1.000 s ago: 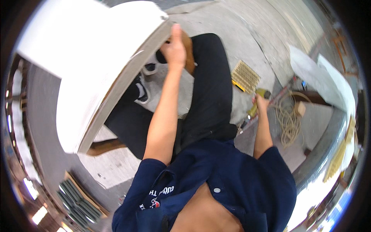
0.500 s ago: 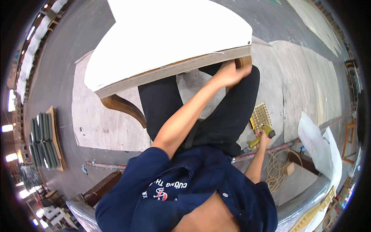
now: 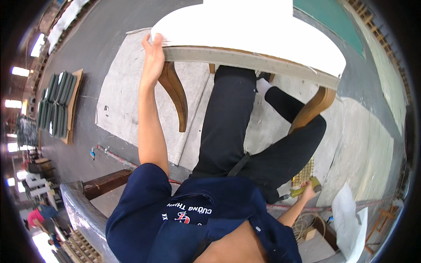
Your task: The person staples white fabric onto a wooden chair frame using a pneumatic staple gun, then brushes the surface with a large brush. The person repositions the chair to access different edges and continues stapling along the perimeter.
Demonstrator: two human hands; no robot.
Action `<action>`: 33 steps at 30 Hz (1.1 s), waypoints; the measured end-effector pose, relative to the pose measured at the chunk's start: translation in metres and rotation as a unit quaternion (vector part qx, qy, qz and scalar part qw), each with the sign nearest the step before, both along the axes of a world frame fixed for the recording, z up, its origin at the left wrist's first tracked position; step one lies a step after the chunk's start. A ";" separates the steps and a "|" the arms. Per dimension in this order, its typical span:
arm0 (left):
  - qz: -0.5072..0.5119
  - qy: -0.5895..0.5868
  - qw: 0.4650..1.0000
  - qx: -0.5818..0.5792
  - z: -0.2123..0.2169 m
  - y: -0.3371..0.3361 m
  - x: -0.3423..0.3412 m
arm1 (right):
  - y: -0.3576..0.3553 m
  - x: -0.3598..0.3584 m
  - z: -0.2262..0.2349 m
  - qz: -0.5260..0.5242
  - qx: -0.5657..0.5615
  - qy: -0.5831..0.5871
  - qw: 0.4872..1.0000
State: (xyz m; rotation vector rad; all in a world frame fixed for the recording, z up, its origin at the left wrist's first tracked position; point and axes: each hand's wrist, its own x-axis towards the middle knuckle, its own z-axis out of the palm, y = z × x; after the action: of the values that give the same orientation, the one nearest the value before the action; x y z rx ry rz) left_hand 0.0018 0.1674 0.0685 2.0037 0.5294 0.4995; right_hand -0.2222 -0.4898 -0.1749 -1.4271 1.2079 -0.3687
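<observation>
A chair (image 3: 245, 33) with a bright white padded seat stands in front of me, its grey seat edge (image 3: 245, 61) facing my lap. Curved brown wooden legs (image 3: 174, 94) hold it up, and my own legs reach underneath. My left hand (image 3: 152, 61) grips the seat's near left corner, fingers on the white cover and thumb by the edge. Low at my right side, my right hand (image 3: 308, 193) is closed round an olive-green air tool (image 3: 298, 192), probably a nailer or stapler. Its working end is partly hidden beside my thigh. A yellowish studded block (image 3: 303, 174) lies just beyond the tool.
Pale sheets (image 3: 131, 87) cover the floor under the chair. A coiled hose (image 3: 302, 223) and wood block (image 3: 309, 233) lie at lower right, beside white sheeting (image 3: 348, 210). Stacked dark green cushions (image 3: 57, 105) stand at left. Another person (image 3: 40, 215) is at far lower left.
My left hand has left the seat's right front leg and taken hold of its left corner. The chair appears shifted right and turned in view. The air tool stays in my right hand.
</observation>
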 end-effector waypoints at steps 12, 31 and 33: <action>-0.151 -0.094 0.940 -0.292 -0.046 -0.028 -0.064 | 0.016 0.013 0.022 0.044 -0.018 -0.027 0.998; -0.110 -0.202 0.928 -0.294 -0.019 -0.006 0.030 | 0.255 0.147 0.350 0.451 -0.379 -0.229 0.775; -0.107 -0.188 0.935 -0.281 -0.017 -0.001 0.033 | 0.301 0.174 0.362 0.530 -0.352 -0.280 0.718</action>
State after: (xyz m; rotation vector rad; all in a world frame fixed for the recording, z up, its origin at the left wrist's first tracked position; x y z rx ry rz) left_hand 0.0350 0.1659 0.0511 1.3529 0.1792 0.5116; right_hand -0.0480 -0.1883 0.1871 -2.1768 -0.4261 -0.3971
